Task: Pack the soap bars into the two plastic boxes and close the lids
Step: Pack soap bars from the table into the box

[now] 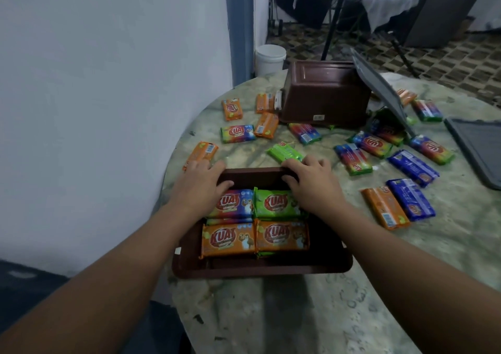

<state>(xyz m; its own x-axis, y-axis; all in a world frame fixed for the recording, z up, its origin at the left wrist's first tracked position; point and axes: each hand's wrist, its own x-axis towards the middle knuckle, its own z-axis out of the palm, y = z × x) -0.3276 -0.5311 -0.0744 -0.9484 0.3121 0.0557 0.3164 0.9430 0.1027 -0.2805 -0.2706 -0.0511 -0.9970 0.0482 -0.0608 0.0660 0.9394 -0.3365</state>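
Note:
A brown plastic box [260,269] stands open in front of me and holds several wrapped soap bars [229,239], orange, green and rainbow. My left hand [202,184] grips the box's far rim at its left corner, thumb inside. My right hand [311,184] grips the same far rim at its right corner. A second brown box [324,93] lies upside down at the back of the table. Several loose soap bars [412,202] are scattered over the table, mostly to the right. One grey lid [379,88] leans against the overturned box, and another lid [479,147] lies flat at the right edge.
The round marbled table [298,313] stands close to a white wall on the left. A white bucket [270,58] and a fan stand [334,17] are on the floor behind the table. A green soap bar [284,152] lies just beyond my right hand.

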